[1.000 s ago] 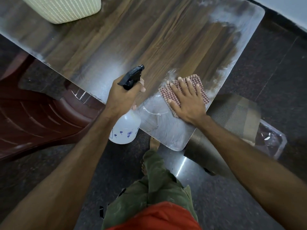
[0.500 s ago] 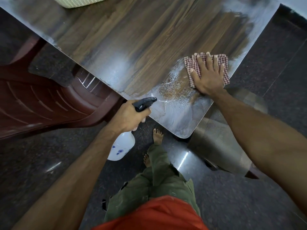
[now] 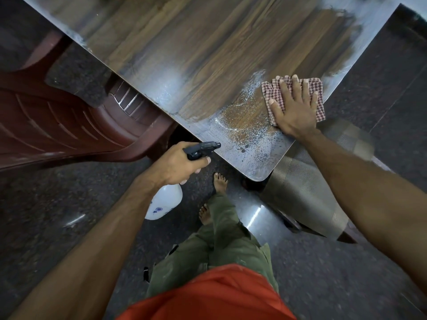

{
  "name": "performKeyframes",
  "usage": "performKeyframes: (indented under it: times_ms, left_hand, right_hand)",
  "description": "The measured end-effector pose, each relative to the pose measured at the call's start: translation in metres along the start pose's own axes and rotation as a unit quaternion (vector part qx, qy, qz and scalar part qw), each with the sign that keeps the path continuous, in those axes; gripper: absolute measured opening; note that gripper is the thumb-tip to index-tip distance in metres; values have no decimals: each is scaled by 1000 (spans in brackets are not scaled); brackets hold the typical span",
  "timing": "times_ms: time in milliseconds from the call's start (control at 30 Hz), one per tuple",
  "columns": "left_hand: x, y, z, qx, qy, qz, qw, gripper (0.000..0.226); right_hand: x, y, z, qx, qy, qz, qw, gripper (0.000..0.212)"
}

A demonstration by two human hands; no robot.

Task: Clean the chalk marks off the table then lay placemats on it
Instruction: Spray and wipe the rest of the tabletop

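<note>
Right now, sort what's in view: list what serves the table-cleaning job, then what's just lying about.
For the job:
- checked cloth, pressed flat under the right hand
- spray bottle, gripped by the left hand, nozzle towards the table
- table, chalk haze along its edges
- woven placemats on a seat beside the table's corner

Lying about:
- maroon plastic chair

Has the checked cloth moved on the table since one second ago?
Yes. The right hand has pushed the checked cloth along the table edge, away from the near rounded corner.
</note>
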State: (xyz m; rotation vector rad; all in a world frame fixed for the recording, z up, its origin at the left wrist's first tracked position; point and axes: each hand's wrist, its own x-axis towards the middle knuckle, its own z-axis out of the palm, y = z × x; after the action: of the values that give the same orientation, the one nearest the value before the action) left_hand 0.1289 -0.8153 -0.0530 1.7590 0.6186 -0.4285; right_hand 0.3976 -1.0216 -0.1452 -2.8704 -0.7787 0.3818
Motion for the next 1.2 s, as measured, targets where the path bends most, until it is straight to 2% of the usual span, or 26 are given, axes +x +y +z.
performKeyframes:
  times_ms: [100, 233, 367, 500, 567, 667, 733, 800, 900, 1033, 1100, 1200]
  left_hand:
    - [0, 7, -6, -11, 36, 22, 999, 15]
    - [2, 16, -19, -30, 123, 62, 990, 23]
    - [5, 22, -32, -57, 174, 81, 980, 20]
    - [3, 27, -42, -68, 191, 100, 974, 15]
    - [1, 27, -47, -70, 195, 98, 973, 19]
    - [1, 24, -51, -72, 203, 91, 972, 23]
    - [2, 24, -52, -72, 204, 89, 972, 24]
    - [4, 26, -52, -73, 202, 90, 973, 23]
    - [5, 33, -49, -71, 198, 93, 973, 22]
    - [4, 43, -52, -67, 203, 96, 972, 22]
    - [3, 44, -56, -61, 209, 99, 971, 22]
    - [2, 42, -60, -62, 213, 102, 970, 21]
  right_hand:
    - [-19, -7, 7, -17, 0, -15, 1000, 77]
    - [-55, -30, 23, -43, -2, -53, 998, 79]
    - [-94, -63, 45, -67, -18, -143, 987, 75]
    - [-106, -44, 43, -100, -44, -235, 966, 71]
    - [-92, -26, 31, -105, -40, -215, 970, 71]
    - [-51, -21, 15, -69, -19, -80, 994, 71]
    - [-33, -38, 12, -43, -14, -42, 998, 73]
    - [-34, -64, 19, -53, -24, -71, 996, 75]
    - [-69, -93, 37, -80, -37, -161, 983, 74]
    - [-106, -74, 45, -93, -57, -234, 966, 71]
    - [-96, -52, 38, -93, -60, -234, 966, 70]
    - [-53, -31, 21, -72, -20, -146, 986, 69]
